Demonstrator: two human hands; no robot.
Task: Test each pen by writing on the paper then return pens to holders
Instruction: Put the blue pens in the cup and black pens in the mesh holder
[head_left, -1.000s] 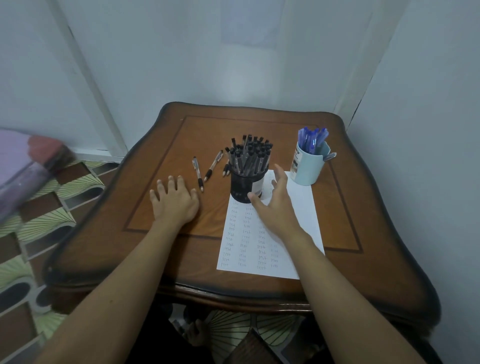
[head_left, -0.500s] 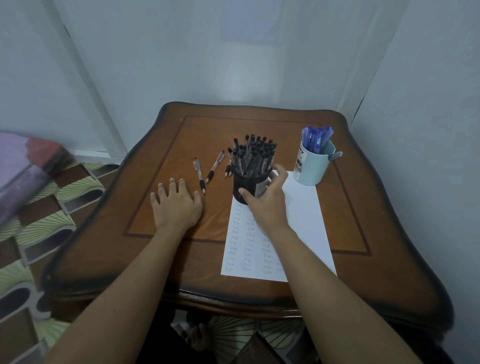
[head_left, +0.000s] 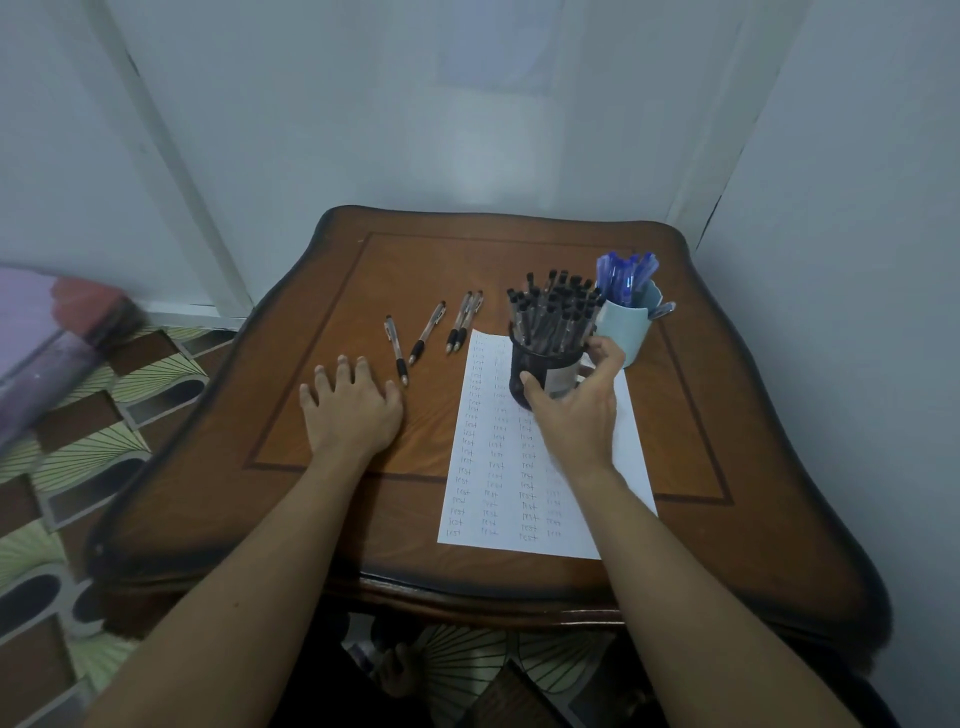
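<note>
on paper (head_left: 485, 467), right hand (head_left: 574, 410) grip curled, apparently clasping black holder (head_left: 540, 364)

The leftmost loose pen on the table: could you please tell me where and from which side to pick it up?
Probably pinch the leftmost pen mid-barrel from above, with the left hand beside it. It lies flat on the table, dark grip toward the person, with bare wood along both long sides.

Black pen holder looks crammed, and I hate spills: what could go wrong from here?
The right hand grips the black holder, packed with pens; tilted, it could spill them. Its base is over the paper; sliding it might crease the sheet. The blue cup sits close beside it; a nudge could topple it.
</note>
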